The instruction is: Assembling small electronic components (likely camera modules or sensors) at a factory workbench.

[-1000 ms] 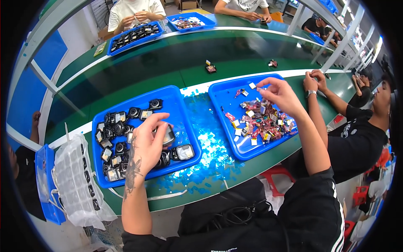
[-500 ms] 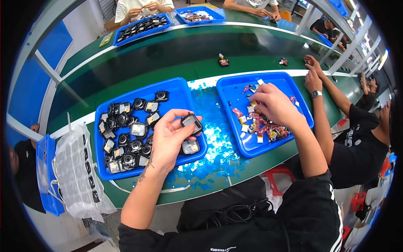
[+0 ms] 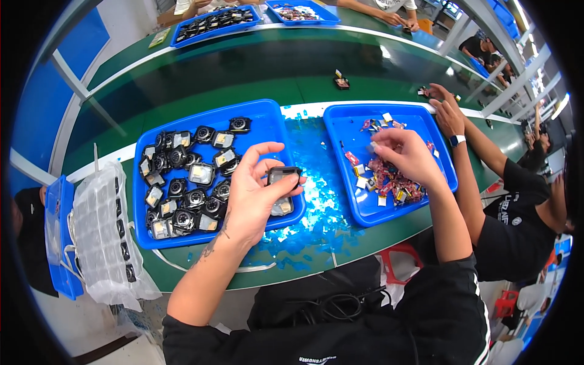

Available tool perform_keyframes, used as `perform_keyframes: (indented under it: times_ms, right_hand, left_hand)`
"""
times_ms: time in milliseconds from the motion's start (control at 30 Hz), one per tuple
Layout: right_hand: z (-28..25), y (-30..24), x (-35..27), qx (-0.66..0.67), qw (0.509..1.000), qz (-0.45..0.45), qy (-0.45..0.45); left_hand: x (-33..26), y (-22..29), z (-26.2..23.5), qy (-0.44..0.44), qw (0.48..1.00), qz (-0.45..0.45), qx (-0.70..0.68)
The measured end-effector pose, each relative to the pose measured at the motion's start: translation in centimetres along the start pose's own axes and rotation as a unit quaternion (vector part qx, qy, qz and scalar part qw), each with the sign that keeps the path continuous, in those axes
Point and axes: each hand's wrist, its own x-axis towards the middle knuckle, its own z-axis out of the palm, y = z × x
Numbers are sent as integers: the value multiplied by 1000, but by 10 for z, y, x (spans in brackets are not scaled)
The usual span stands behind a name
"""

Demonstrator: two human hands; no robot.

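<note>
Currently gripping a black case (image 3: 278, 173) between thumb and fingers of the left hand (image 3: 255, 198), just over the right rim of the left blue tray (image 3: 260, 131). Poised over the right blue tray (image 3: 339, 121) with the right hand (image 3: 412, 159), thumb and fingertip close together at a small pale bit (image 3: 372, 146); cannot tell if pinched. Probably best to steady case by its rim, handling bits singly, clear of the heap of red and yellow parts (image 3: 389, 185). Hard to see: case underside, behind fingers; heap beneath right palm; a co-worker (image 3: 395, 6) opposite, cut off above.
</note>
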Motion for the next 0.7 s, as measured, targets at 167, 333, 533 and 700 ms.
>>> perform_keyframes:
  times_ms: [167, 333, 533, 700]
  right_hand:
    - [-7, -5, -6, -94, 982, -43, 159]
    - [-5, -11, -20, -161, 984, -79, 4]
    - [12, -6, -19, -215, 967, -135, -11]
    - [18, -6, -21, 18, 999, -33, 27]
  left_hand:
    - [1, -1, -4, -2, 984, 64, 169]
    - [1, -3, -5, -13, 1000, 15, 12]
    - [3, -5, -5, -17, 999, -25, -28]
    - [-2, -4, -1, -36, 999, 9, 6]
